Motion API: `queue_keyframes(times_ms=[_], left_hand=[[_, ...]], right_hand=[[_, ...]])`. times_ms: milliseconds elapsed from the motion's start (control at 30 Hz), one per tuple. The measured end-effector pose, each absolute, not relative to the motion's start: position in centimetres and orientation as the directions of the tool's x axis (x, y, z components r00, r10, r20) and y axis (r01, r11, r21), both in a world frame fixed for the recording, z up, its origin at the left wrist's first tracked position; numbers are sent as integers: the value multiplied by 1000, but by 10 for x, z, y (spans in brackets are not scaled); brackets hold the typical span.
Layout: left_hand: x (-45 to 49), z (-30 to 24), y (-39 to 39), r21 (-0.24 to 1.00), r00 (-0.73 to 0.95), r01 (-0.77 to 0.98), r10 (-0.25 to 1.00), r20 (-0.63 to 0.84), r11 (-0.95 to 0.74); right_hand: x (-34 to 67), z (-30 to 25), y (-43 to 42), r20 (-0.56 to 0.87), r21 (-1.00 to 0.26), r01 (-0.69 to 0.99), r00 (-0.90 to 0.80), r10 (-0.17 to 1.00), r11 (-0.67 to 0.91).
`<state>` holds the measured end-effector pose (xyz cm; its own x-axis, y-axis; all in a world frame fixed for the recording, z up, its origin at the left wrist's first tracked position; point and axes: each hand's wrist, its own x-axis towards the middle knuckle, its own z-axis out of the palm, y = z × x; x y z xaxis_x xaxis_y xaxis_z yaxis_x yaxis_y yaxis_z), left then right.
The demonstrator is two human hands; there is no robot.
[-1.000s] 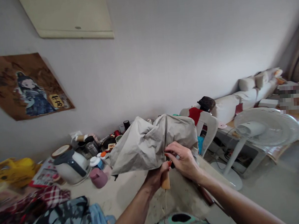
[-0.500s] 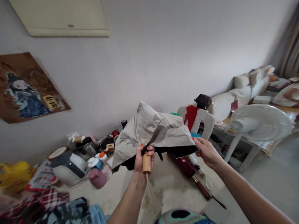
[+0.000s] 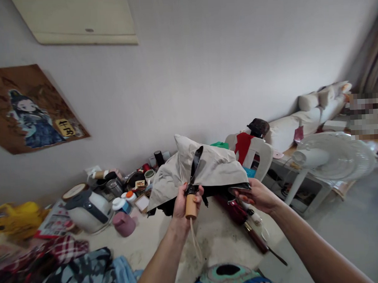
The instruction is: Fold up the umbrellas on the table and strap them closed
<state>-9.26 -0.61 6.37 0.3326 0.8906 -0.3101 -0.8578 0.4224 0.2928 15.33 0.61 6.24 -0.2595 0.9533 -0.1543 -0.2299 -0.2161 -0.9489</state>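
Observation:
A folding umbrella (image 3: pixel 215 167) with a pale grey outer canopy and black underside is held half-folded in front of me, over the table. My left hand (image 3: pixel 182 202) is closed around the top of its wooden handle (image 3: pixel 191 206), from which a cord loop hangs. At the canopy's right edge, my right hand (image 3: pixel 257 195) pinches the fabric, its fingers curled beneath. Folds of grey cloth bulge upward, with a dark gap near the middle. Below lies a second umbrella, dark red with a brown handle (image 3: pixel 256 238), on the table.
On the left of the table (image 3: pixel 150 247) stand an electric kettle (image 3: pixel 88 210), a pink cup (image 3: pixel 123 223), several bottles and a mug (image 3: pixel 149 175). Clothes (image 3: pixel 78 271) lie at front left. A white chair (image 3: pixel 261 153) and a fan (image 3: pixel 333 154) are to the right.
My right hand has turned, its fingers now curled under the canopy edge. The handle has shifted slightly right with my left hand, and a dark gap has opened between the folds.

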Motion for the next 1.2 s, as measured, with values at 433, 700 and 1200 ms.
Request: queue_keyframes(times_ms=[433,700,1200], left_hand=[[-94,62,-8,259,403,-832,855,-326,491],[-93,79,-14,352,392,-800,868,-304,485],[-88,74,-16,438,394,-761,877,-274,478]], right_hand=[[184,47,19,-73,-821,-530,-271,960,-212],[220,41,23,-44,-745,-608,-366,930,-275],[172,53,35,-136,-858,-450,-264,955,-247]])
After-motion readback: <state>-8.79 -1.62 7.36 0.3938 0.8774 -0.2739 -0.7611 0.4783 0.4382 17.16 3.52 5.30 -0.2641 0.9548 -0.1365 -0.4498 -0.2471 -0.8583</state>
